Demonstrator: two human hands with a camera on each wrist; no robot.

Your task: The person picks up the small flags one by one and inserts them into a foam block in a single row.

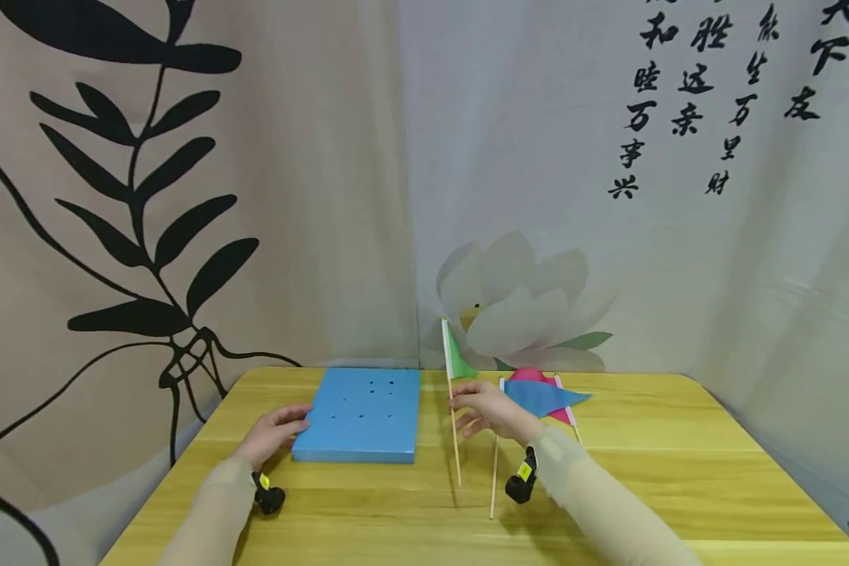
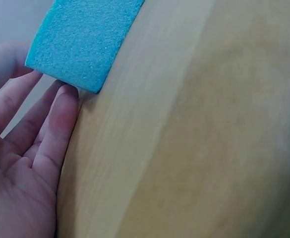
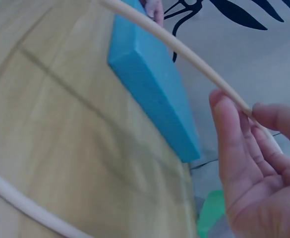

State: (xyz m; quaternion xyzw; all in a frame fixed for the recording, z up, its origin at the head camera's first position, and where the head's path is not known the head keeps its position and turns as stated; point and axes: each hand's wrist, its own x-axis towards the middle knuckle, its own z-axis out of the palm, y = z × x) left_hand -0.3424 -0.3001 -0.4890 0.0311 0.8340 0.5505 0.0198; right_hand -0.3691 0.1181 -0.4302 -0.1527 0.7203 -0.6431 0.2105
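Head view shows my right hand (image 1: 491,410) pinching the stick of a green flag (image 1: 457,363), holding it nearly upright with the lower end of the stick down at the table (image 1: 679,472), about midway between the left and right edges. The flag's green pennant sits at the top of the stick, above my fingers. In the right wrist view my thumb and fingertips (image 3: 229,119) close around the pale stick (image 3: 184,52), clamped on it from both sides.

My left hand (image 1: 272,434) lies on the table toward the left edge, its fingers straight and together, their tips touching the near left side of the blue foam block (image 1: 363,413). The left wrist view confirms it: my fingertips (image 2: 65,99) rest against the corner of the foam (image 2: 80,39), palm open, gripping nothing. The block lies flat, left of the table's centre, with small holes in its top face.

Just right of my right hand, a blue flag (image 1: 543,397) and a pink flag (image 1: 534,376) lie on the table toward the far edge, the blue pennant overlapping the pink one. The blue flag's stick runs toward the near edge, beside my right wrist.
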